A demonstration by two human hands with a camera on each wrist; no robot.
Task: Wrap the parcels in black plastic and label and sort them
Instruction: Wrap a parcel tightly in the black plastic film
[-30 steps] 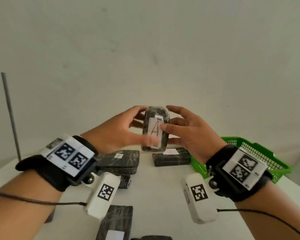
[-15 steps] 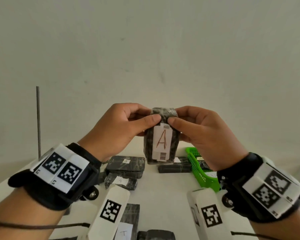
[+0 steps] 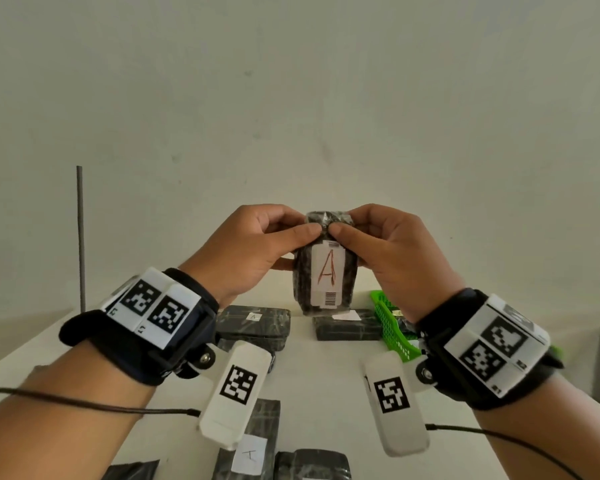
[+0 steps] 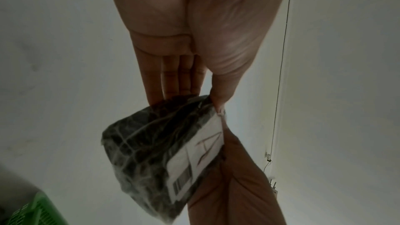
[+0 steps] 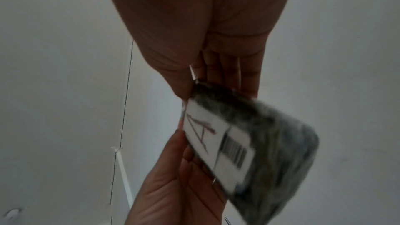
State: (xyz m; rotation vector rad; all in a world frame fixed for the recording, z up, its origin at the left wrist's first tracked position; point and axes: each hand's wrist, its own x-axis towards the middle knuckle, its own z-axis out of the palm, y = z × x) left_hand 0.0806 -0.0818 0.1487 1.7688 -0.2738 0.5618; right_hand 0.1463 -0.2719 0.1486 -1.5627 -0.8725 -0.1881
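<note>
Both hands up at chest height: left hand point(image 3: 253, 251) and right hand point(image 3: 392, 252) each pinch the top end of one wrapped parcel point(image 3: 324, 265), thumbs nearly meeting on its front face, fingers behind. Parcel hangs upright above the desk point(image 3: 326, 368), clear of everything. White label point(image 3: 328, 277) on the front, red "A" and a barcode at the bottom edge. Looks like the labelling step, thumbs pressing the label's upper edge or smoothing the plastic there; can't tell which. On the desk behind: another parcel marked A point(image 3: 257, 323), an unreadable one point(image 3: 347, 329), a green basket point(image 3: 392, 332) on the right; nearer, one marked T point(image 3: 250, 441). Likely next: sorting, which needs the parcel lowered to the spot where A parcels go, probably beside the other A, label kept face up.
</note>
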